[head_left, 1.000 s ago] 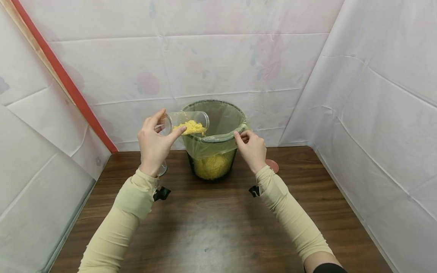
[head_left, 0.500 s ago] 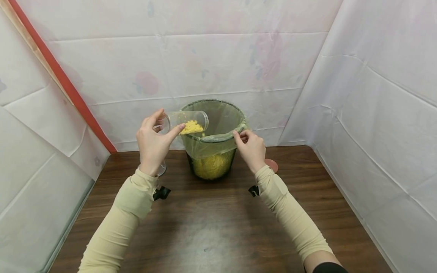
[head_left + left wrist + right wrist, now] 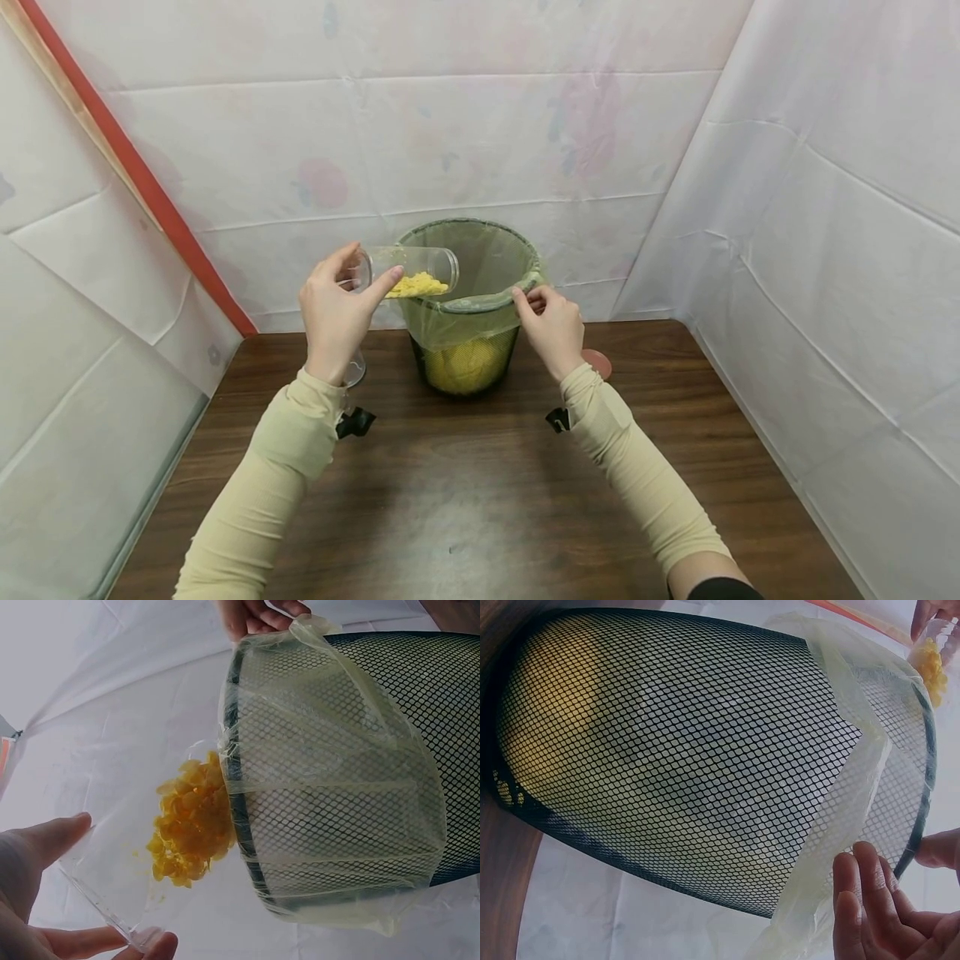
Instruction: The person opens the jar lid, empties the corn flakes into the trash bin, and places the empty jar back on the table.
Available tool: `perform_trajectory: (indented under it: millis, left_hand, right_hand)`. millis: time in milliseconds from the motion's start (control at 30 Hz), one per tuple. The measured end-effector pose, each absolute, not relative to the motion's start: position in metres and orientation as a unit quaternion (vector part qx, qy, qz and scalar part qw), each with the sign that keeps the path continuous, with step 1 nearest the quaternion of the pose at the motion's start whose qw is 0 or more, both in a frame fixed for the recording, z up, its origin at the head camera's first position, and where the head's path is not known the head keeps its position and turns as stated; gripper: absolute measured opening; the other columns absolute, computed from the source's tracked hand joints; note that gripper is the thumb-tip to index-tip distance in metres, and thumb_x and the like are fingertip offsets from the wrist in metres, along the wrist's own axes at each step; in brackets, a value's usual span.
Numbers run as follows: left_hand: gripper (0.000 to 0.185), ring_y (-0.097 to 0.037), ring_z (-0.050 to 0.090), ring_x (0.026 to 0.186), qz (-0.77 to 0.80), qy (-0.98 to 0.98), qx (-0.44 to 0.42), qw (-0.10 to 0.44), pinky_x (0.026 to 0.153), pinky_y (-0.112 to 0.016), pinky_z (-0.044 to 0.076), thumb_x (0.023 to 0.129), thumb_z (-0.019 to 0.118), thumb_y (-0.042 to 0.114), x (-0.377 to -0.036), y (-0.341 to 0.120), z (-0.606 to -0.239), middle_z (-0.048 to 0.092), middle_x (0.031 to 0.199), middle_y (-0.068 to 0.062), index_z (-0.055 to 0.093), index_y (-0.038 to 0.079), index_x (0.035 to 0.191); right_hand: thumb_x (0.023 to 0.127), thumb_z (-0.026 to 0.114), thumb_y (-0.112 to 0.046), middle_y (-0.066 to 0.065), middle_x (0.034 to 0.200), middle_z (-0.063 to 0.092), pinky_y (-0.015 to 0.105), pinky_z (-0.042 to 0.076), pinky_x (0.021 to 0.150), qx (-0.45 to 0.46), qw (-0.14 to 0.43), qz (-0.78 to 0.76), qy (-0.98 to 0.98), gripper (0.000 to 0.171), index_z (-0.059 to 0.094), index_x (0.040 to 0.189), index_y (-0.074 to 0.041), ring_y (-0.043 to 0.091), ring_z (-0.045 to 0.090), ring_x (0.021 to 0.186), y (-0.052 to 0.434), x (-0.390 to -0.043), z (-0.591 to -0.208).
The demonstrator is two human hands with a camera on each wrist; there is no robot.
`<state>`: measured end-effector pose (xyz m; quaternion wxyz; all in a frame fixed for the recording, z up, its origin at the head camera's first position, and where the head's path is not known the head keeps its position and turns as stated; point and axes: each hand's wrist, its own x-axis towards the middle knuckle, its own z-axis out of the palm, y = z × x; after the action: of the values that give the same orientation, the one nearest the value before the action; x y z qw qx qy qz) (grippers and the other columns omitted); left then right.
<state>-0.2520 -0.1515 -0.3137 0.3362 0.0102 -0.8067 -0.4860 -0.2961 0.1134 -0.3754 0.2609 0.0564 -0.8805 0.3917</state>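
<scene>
My left hand [image 3: 330, 304] grips a clear jar [image 3: 408, 255] that lies on its side in the air. The jar's mouth faces right at the left rim of a mesh wastebasket [image 3: 468, 367]. Small yellow pieces [image 3: 420, 286] lie along the jar's lower wall towards the mouth; in the left wrist view they form a loose heap [image 3: 191, 825] beside the basket's rim. My right hand [image 3: 553, 329] pinches the basket's right rim, where a pale green bin liner [image 3: 442, 325] folds over. Yellow stuff shows through the mesh low in the basket.
A round pink lid-like disc [image 3: 598, 362] lies on the brown wooden table [image 3: 465, 492], right of the basket. Behind my left wrist stands a clear glass object [image 3: 356, 369], mostly hidden. White sheets [image 3: 510, 142] hang at the back and both sides.
The yellow pieces have shifted inside the jar, heaping up and then lying flatter. My left thumb has slid slightly left along the jar. My right hand keeps its place on the rim.
</scene>
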Motion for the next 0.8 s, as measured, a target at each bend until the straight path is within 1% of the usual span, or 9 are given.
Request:
perform_trajectory:
  millis: [133, 800]
  left_hand:
    - [0.073, -0.022, 0.061, 0.095, -0.481, -0.813, 0.010, 0.328, 0.084, -0.033, 0.051, 0.070, 0.079, 0.049, -0.2528, -0.1516, -0.3116, 0.065, 0.109, -0.009, 0.060, 0.007, 0.127]
    - [0.072, -0.020, 0.060, 0.095, -0.475, -0.816, 0.006, 0.330, 0.085, -0.032, 0.052, 0.071, 0.078, 0.049, -0.2554, -0.1512, -0.3058, 0.065, 0.108, -0.009, 0.060, 0.008, 0.127]
  right_hand:
    - [0.090, 0.054, -0.051, -0.002, 0.073, 0.070, 0.035, 0.047, 0.057, 0.057, 0.262, 0.390, -0.881, 0.037, 0.067, 0.079, -0.019, 0.015, 0.063, 0.064, 0.1129, -0.2959, -0.3754]
    - [0.090, 0.055, -0.050, -0.003, 0.073, 0.069, 0.035, 0.047, 0.057, 0.055, 0.261, 0.392, -0.881, 0.036, 0.068, 0.079, -0.019, 0.015, 0.062, 0.063, 0.1129, -0.2952, -0.3758]
